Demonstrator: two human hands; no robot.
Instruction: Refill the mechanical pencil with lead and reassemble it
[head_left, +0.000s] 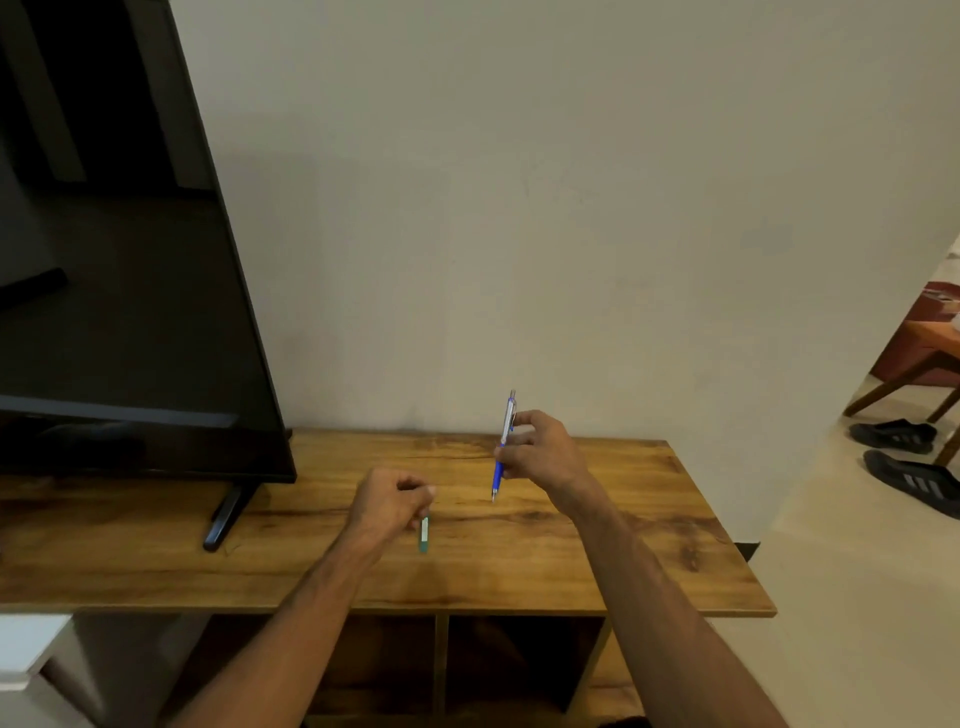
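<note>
The right hand (540, 449) holds the pencil (503, 448) near upright above the table (623, 519), fingers closed around mid-barrel. The tip points to 6 o'clock, the clip end to 12 o'clock. The left hand (387, 501) is curled shut; whether it pinches anything cannot be told. The lead case (424, 534) lies on the table at 5 o'clock of the left hand, just beside it. A TV (119, 260) stands at 9 o'clock.

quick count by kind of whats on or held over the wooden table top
mechanical pencil: 1, in the right hand
lead case: 1, at the left hand
television: 1
total: 3
</note>
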